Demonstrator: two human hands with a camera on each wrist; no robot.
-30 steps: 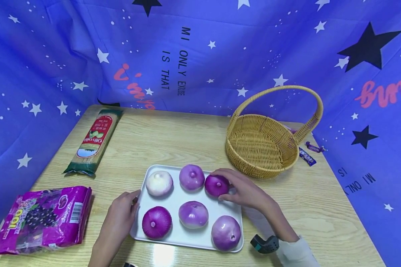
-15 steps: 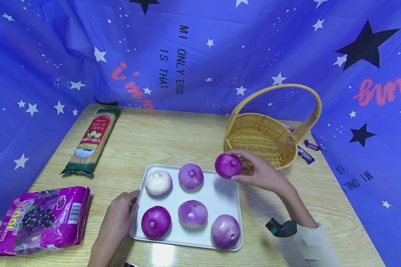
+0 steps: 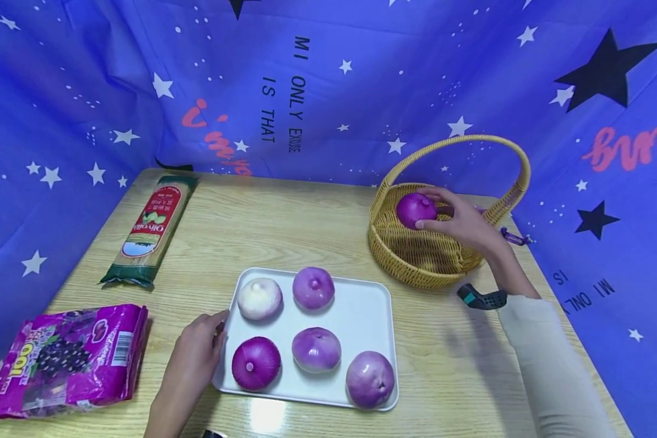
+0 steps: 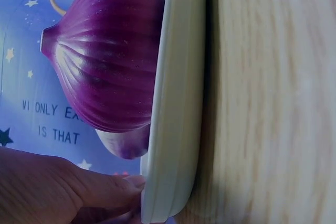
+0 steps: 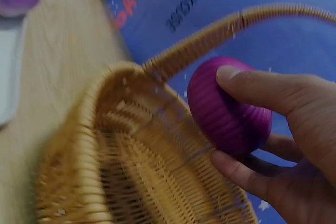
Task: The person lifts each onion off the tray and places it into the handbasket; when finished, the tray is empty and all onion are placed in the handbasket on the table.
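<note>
My right hand (image 3: 460,222) holds a dark purple onion (image 3: 416,210) between thumb and fingers, over the wicker basket (image 3: 380,252). In the right wrist view this onion (image 5: 226,108) shows above the basket's woven inside. My left hand (image 3: 196,350) grips the left rim of the white tray (image 3: 364,310); the left wrist view shows the thumb (image 4: 113,188) at its edge. On the tray lie a whitish onion (image 3: 260,298), another dark purple onion (image 3: 256,363) and several paler purple onions (image 3: 314,288).
The basket's tall arched handle (image 3: 460,141) rises over its opening. At the left lie a pasta pack (image 3: 153,231) and a purple grape-printed bag (image 3: 68,362). A wrapped candy (image 3: 514,237) lies right of the basket. A blue starred cloth (image 3: 328,91) hangs around the table.
My right hand has lifted the dark purple onion from the tray's back right corner and carried it up and right over the basket. My left hand has stayed at the tray.
</note>
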